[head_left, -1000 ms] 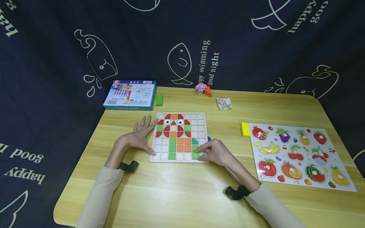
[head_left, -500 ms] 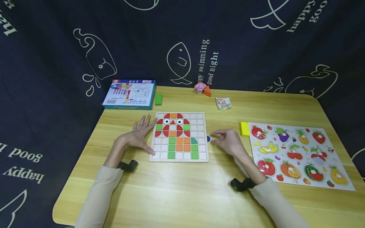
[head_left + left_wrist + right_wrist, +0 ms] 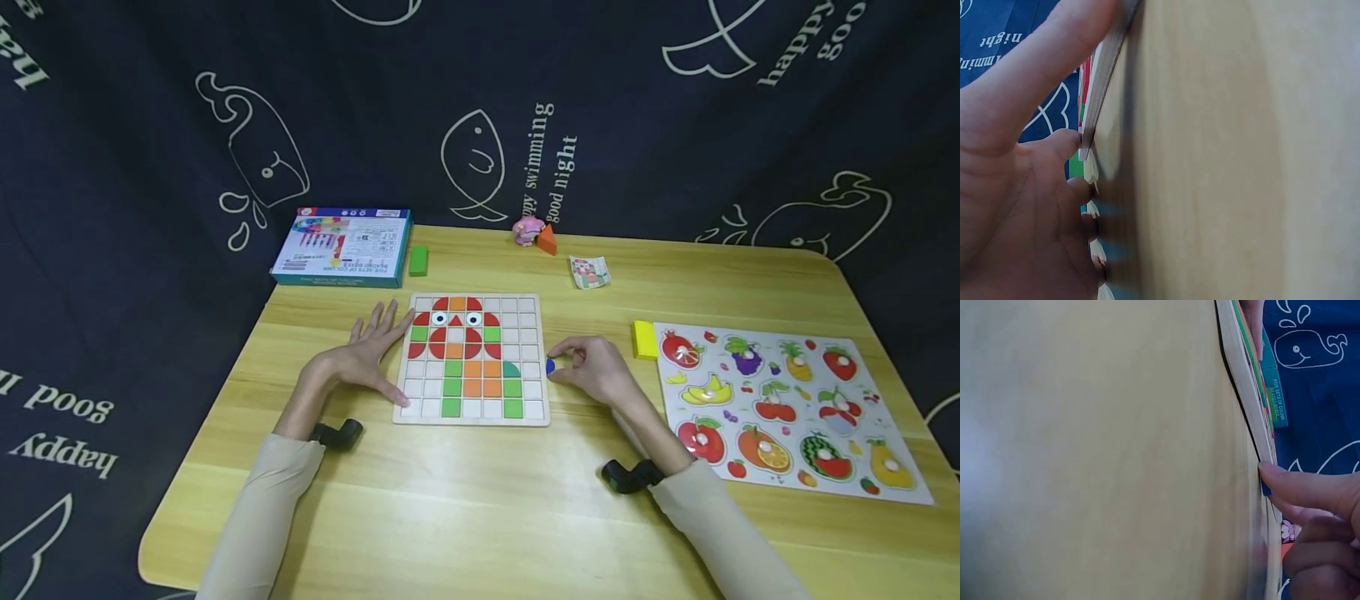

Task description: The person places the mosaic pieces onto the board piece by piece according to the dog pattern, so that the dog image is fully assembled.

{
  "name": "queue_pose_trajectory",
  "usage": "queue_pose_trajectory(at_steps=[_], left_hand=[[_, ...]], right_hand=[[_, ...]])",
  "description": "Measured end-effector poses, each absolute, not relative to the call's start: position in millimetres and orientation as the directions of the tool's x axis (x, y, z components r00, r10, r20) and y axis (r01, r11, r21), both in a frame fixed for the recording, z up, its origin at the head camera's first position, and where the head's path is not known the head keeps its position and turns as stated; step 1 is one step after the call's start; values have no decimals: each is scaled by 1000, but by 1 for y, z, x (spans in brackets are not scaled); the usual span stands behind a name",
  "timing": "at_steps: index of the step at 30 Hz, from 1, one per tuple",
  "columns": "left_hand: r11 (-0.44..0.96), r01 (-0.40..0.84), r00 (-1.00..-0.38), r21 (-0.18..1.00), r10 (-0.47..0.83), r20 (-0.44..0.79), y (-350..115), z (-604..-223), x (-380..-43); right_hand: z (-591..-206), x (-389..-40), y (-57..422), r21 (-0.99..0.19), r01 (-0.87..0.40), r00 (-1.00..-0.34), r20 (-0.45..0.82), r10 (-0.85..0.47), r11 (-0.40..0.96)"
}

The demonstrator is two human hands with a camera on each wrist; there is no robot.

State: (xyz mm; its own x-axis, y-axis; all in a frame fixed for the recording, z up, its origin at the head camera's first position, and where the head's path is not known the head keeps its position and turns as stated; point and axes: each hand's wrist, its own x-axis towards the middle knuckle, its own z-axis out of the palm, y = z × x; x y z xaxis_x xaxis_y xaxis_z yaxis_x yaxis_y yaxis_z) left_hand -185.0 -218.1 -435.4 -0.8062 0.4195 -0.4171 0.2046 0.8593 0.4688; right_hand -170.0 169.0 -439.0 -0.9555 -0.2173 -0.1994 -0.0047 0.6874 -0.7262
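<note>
A wooden grid board (image 3: 519, 308) lies mid-table, its cells partly filled with red, orange, green and teal tiles and two eye tiles. My left hand (image 3: 360, 360) is spread along the board's left side, thumb tip on the lower left corner and index tip at the upper left edge. Just off the right edge, my right hand (image 3: 600, 371) pinches a small blue tile (image 3: 551, 366) between thumb and index finger. In the right wrist view the blue tile (image 3: 1265, 489) shows between those fingertips, close beside the board's side; most of it is hidden.
A puzzle board with fruit pictures (image 3: 795, 408) lies at the right, beside a yellow block (image 3: 645, 340). Behind the grid board are a box (image 3: 341, 248), a green block (image 3: 418, 262), a pink figure (image 3: 527, 231), an orange triangular block (image 3: 547, 240) and a picture card (image 3: 590, 272).
My right hand has left the green tile at the board's lower right, moved right and away from me, and taken the blue tile between thumb and index finger. My left hand stays put.
</note>
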Motion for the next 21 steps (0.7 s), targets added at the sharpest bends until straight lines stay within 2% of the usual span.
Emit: queue_pose_trajectory(at_steps=[4, 11, 17, 21], left_hand=[[857, 207, -806, 472, 423, -414, -219, -437, -186], [854, 211, -807, 475, 427, -409, -220, -438, -187], [857, 209, -806, 470, 423, -414, -220, -436, -186], [858, 215, -808, 466, 424, -409, -220, -437, -185]], right_hand=[[-439, -171, 171, -736, -23, -947, -200, -250, 677], [-439, -173, 179, -664, 6, -968, -192, -163, 748], [-442, -177, 184, -728, 15, -941, -242, -235, 686], [-443, -179, 185, -739, -14, -938, -224, -265, 674]])
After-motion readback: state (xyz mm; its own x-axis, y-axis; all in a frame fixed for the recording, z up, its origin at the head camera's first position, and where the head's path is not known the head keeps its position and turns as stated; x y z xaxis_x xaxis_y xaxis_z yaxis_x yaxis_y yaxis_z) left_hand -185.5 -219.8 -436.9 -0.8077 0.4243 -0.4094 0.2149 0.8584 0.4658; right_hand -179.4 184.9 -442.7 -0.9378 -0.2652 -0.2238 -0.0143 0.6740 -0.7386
